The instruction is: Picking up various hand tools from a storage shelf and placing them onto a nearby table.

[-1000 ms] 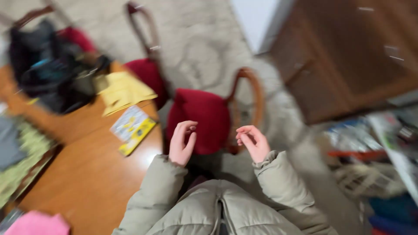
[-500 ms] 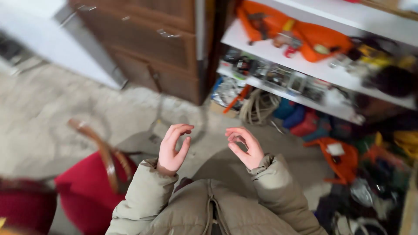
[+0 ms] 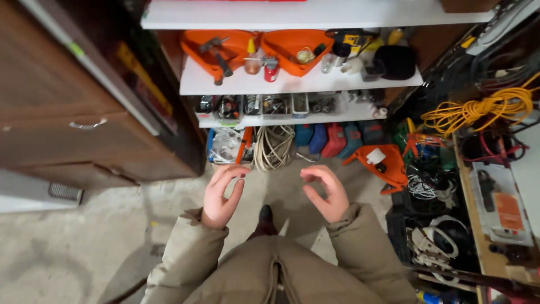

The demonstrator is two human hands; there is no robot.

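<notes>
Head view: looking down at two bare hands held up in front of a puffy tan coat (image 3: 275, 276).
Left hand: the left hand (image 3: 221, 194) is empty, fingers curled loosely, thumb and fingertips apart, touching nothing.
Right hand: the right hand (image 3: 327, 191) is empty too, fingers bent in a soft hook, gripping nothing.
Hands together: side by side at the same height, palms facing each other, with a gap between them.
Nearest thing: a coil of pale rope (image 3: 273, 147) on the floor, under the lowest shelf.
Which way: the rope lies straight ahead of the hands, just past the fingertips in the picture, above the gap between them.
How it lies: its loops hang mostly up and down, from the shelf toward the person.
Nearer hand: the left hand is a bit closer; the right hand is not far off.
Beside the rope: a clear bag of small bits (image 3: 226, 145) on its left, blue and red cases (image 3: 329, 139) on its right.
Further out: an orange tray (image 3: 219, 49) with a hammer on the white shelf (image 3: 292, 84), a yellow cord (image 3: 484, 110) off to the right, a brown cupboard (image 3: 73, 112) off to the left.
Floor: grey and bare below the hands (image 3: 84, 247).
</notes>
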